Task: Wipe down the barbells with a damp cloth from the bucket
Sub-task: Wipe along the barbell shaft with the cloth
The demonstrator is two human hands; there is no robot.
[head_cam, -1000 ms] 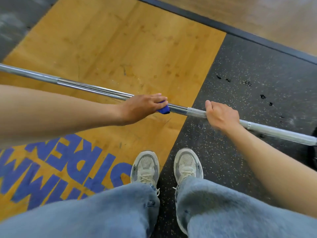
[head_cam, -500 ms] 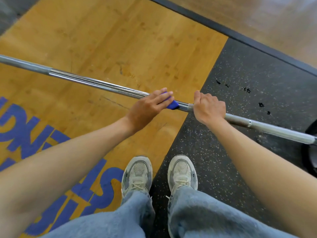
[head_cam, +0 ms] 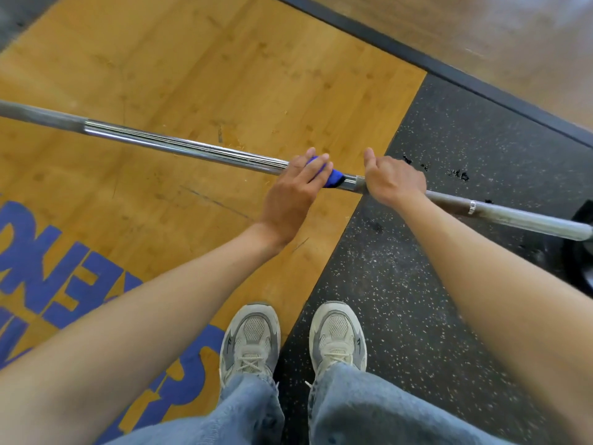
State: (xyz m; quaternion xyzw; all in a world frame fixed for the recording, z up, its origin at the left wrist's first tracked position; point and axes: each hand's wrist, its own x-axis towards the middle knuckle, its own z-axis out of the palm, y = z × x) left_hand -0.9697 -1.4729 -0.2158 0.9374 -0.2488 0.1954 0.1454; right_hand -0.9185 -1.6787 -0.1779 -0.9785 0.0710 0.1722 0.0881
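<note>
A wooden platform (head_cam: 199,69) with blue lettering fills the left and centre of the frame, meeting a black speckled mat (head_cam: 449,252) on the right. The barbell (head_cam: 179,146) runs across from the left edge down to the right edge. Two grey shoes (head_cam: 250,342) stand at lower centre. At mid-frame the right hand (head_cam: 393,179) grips the bar, fingers wrapped around it. Just left of it, the left hand (head_cam: 293,191) presses a blue cloth (head_cam: 332,179) onto the bar, fingers curled over it.
</note>
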